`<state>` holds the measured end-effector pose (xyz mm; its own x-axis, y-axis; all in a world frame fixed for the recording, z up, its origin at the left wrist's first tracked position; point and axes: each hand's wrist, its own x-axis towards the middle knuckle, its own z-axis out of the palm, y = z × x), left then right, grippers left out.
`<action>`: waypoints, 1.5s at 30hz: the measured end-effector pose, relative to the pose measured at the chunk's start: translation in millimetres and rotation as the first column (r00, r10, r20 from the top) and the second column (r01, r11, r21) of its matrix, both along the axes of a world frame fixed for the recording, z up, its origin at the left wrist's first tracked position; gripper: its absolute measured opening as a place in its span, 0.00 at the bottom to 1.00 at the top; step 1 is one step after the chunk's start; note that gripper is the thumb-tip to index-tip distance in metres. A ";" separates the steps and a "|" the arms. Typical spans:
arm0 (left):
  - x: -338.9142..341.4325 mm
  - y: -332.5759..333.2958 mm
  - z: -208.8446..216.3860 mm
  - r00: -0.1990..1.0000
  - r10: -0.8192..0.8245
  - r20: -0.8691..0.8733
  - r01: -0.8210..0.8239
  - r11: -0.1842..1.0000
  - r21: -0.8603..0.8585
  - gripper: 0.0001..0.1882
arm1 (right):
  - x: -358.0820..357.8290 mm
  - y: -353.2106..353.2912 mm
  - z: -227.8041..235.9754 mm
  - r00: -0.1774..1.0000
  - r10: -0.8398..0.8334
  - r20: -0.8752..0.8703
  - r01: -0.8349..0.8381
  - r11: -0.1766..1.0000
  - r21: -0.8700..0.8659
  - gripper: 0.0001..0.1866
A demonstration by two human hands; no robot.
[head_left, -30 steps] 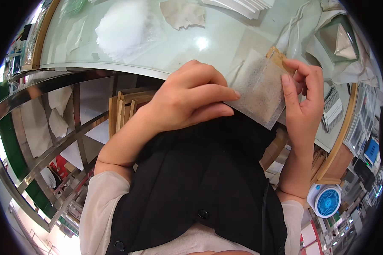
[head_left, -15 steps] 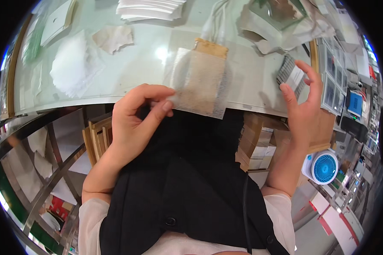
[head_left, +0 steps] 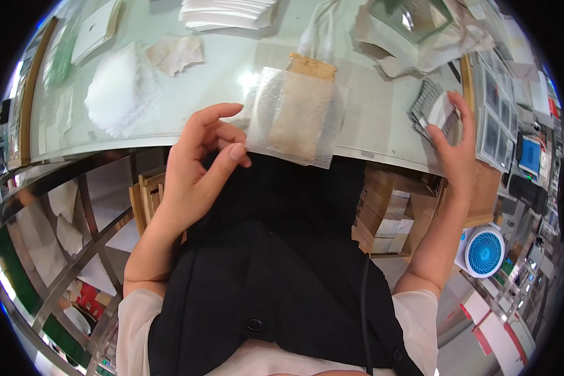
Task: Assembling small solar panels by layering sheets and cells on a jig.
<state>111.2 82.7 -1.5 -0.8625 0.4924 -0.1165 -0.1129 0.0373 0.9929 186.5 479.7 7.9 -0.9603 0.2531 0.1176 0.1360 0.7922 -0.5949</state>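
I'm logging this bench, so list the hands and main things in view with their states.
Translucent sheet: covering most of a brown piece, overhanging the table edge
Brown piece: flat, top end uncovered
Left hand: forefinger apart from thumb, beside the sheet; contact unclear
Right hand: thumb and forefinger around a white slip; grip unclear
Torn paper: ragged-edged
White sheets: stacked, fanned
Fan: cannot tell whether running
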 end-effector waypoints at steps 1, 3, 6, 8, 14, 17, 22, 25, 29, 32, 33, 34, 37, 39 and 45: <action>0.4 -0.4 0.1 1.000 0.020 -0.002 -0.020 1.000 -0.015 0.21 | 1.3 6.2 -1.1 0.998 -0.027 -0.063 0.023 0.997 -0.070 0.35; -2.7 2.8 -2.6 1.000 -0.014 -0.005 0.014 0.998 0.059 0.20 | 3.2 -3.5 4.3 0.991 -0.052 -0.124 0.033 0.988 -0.153 0.35; -1.5 8.1 -1.9 0.998 0.016 -0.055 -0.012 0.998 0.065 0.16 | -0.7 -46.0 32.7 0.953 -0.081 -0.293 -0.010 0.955 -0.297 0.35; 3.1 6.8 -7.1 0.992 0.063 -0.105 -0.059 0.997 0.041 0.15 | -10.8 -95.2 43.1 0.950 0.117 -0.290 -0.185 0.957 -0.221 0.37; 5.3 3.8 -16.3 0.976 0.100 -0.192 -0.090 0.994 0.059 0.12 | -33.7 -167.5 52.3 0.905 0.406 -0.130 -0.406 0.913 0.025 0.42; 6.8 1.9 -17.5 0.972 0.091 -0.218 -0.080 0.995 0.056 0.12 | -44.9 -177.6 48.0 0.875 0.468 -0.126 -0.460 0.883 0.091 0.42; 3.6 -4.4 -16.8 0.961 -0.012 -0.276 0.019 1.000 0.023 0.14 | -53.1 -181.5 44.6 0.873 0.484 -0.055 -0.468 0.865 0.181 0.39; 0.0 -2.6 -12.4 0.950 -0.006 -0.311 0.014 1.000 0.026 0.12 | -52.6 -170.7 43.3 0.900 0.403 -0.165 -0.393 0.915 0.087 0.32; -6.4 1.6 -2.9 0.943 -0.034 -0.331 0.030 0.999 -0.017 0.11 | -55.5 -148.9 19.4 0.997 0.074 -0.026 -0.079 0.938 -0.339 0.17; -7.6 5.7 -2.0 0.941 -0.047 -0.334 0.032 0.998 -0.051 0.10 | -58.1 -146.2 13.9 0.998 0.049 0.026 -0.024 0.802 -0.596 0.11; -7.2 7.0 -1.5 0.946 -0.034 -0.322 0.019 0.999 -0.051 0.10 | -58.4 -145.9 12.7 0.997 0.064 0.031 -0.031 0.782 -0.623 0.09; -6.8 8.2 -1.2 0.951 -0.022 -0.310 0.006 0.999 -0.051 0.10 | -57.9 -143.9 11.3 0.997 0.064 0.031 -0.031 0.781 -0.623 0.09; -6.0 9.7 -1.9 0.967 -0.010 -0.254 0.001 0.999 -0.033 0.09 | -56.8 -140.2 8.8 0.993 0.102 0.056 -0.039 0.746 -0.665 0.10; -5.6 10.5 -1.4 0.970 -0.008 -0.243 0.001 1.000 -0.030 0.09 | -57.7 -142.7 9.5 0.996 0.079 0.036 -0.035 0.745 -0.666 0.09; -4.7 10.5 -0.5 0.978 -0.007 -0.210 0.000 1.000 -0.031 0.09 | -57.8 -145.0 8.4 0.998 0.061 0.026 -0.027 0.726 -0.688 0.09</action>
